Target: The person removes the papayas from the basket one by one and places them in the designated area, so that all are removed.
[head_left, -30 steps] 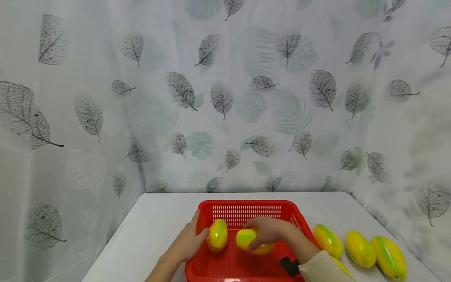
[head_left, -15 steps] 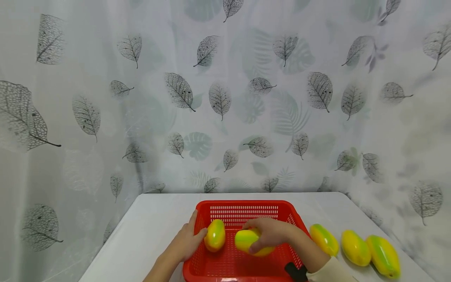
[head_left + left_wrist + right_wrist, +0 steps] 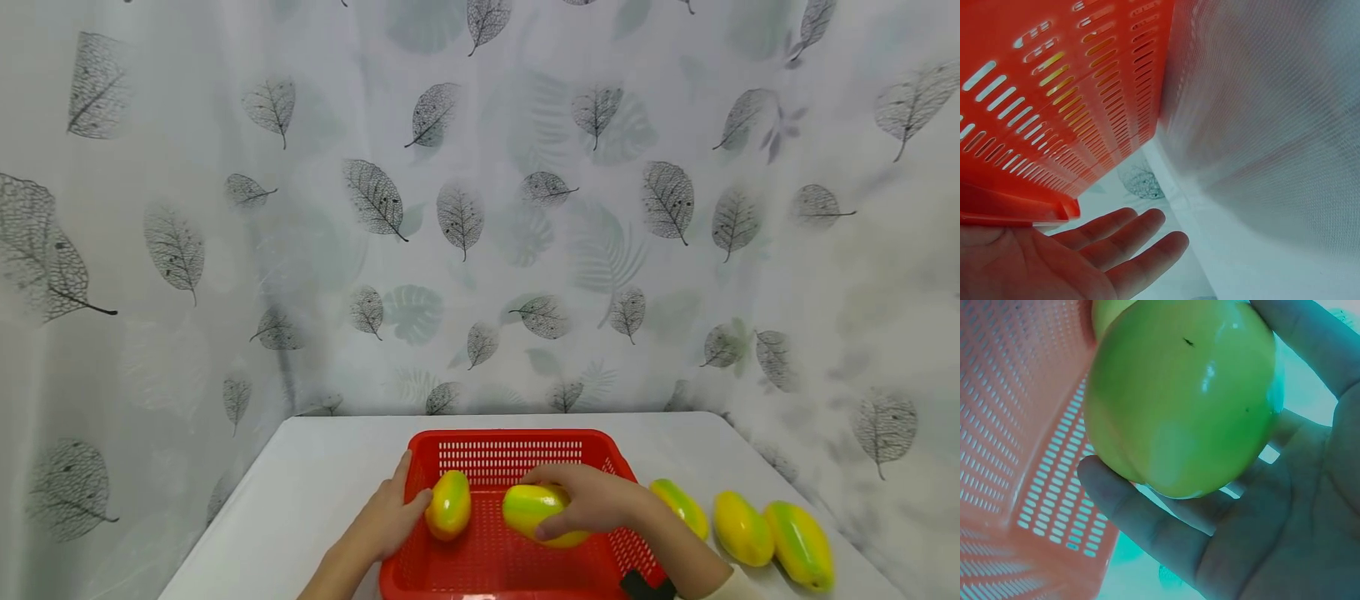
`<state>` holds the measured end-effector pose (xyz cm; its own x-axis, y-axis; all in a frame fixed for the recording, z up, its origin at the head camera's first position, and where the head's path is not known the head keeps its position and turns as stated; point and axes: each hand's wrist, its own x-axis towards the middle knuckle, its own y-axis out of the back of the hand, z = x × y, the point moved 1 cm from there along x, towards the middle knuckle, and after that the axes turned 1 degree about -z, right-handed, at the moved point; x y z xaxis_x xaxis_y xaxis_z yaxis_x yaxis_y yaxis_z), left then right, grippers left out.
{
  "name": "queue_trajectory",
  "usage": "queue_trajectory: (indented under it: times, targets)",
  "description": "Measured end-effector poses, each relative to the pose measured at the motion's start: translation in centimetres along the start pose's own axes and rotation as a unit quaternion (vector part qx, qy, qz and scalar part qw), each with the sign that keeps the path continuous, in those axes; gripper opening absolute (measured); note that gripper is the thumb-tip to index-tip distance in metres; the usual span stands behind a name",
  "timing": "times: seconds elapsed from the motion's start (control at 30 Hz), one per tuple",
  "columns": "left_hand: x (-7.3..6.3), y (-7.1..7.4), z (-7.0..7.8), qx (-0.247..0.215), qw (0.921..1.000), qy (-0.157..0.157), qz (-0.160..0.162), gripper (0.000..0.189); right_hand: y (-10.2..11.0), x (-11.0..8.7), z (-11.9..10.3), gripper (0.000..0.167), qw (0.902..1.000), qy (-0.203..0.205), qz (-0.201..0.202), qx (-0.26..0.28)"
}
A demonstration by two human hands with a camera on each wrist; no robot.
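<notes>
My right hand (image 3: 581, 500) grips a yellow-green mango (image 3: 534, 510) over the middle of a red plastic basket (image 3: 510, 436). In the right wrist view, fingers and thumb curl round that mango (image 3: 1185, 400). Whether it touches the basket floor is unclear. A second mango (image 3: 448, 505) stands inside, near the left wall. On the basket's left rim rests my left hand (image 3: 386, 517), its thumb pointing towards the second mango. The left wrist view has this hand (image 3: 1085, 262) with its fingers extended beneath the rim, outside the slotted wall (image 3: 1104, 75).
Several more mangoes lie on the white table (image 3: 322, 467) right of the basket, among them one mango (image 3: 742, 528) and another at the far right (image 3: 799, 546). A black strap (image 3: 645, 585) is on my right wrist. A leaf-patterned curtain (image 3: 465, 250) hangs behind.
The head view has turned slightly right, so basket and table sit further left. My right hand with its mango has shifted slightly right relative to the basket. My left hand stays on the rim.
</notes>
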<state>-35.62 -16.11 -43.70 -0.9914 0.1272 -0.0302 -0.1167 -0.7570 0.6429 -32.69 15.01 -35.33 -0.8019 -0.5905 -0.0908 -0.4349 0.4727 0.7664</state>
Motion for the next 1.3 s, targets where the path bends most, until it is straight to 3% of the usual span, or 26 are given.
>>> queue_trajectory:
  times: [0.2, 0.4, 0.7, 0.97, 1.3]
  targets:
    - [-0.1, 0.0, -0.3, 0.011, 0.9999, 0.004, 0.006, 0.089, 0.3, -1.3, 0.4, 0.048, 0.9993, -0.013, 0.021, 0.027]
    - [-0.3, -0.1, -0.1, 0.02, 0.9998, 0.004, 0.006, 0.089, 1.3, -2.6, 0.4, 0.047, 0.9985, 0.003, 0.03, 0.045]
    - [-0.3, 0.4, 0.3, 0.018, 0.9998, 0.003, 0.013, 0.088, 3.1, -4.3, 0.3, 0.053, 0.9963, -0.021, 0.038, 0.075]
    - [-0.2, 0.4, 0.2, 0.014, 0.9998, 0.007, 0.009, 0.089, 4.0, -5.6, 1.2, 0.054, 0.9964, -0.002, 0.049, 0.07]
    - [-0.1, 0.2, 0.2, 0.024, 0.9997, 0.001, 0.012, 0.087, 5.0, -7.9, 2.8, 0.056, 0.9917, -0.03, 0.061, 0.109]
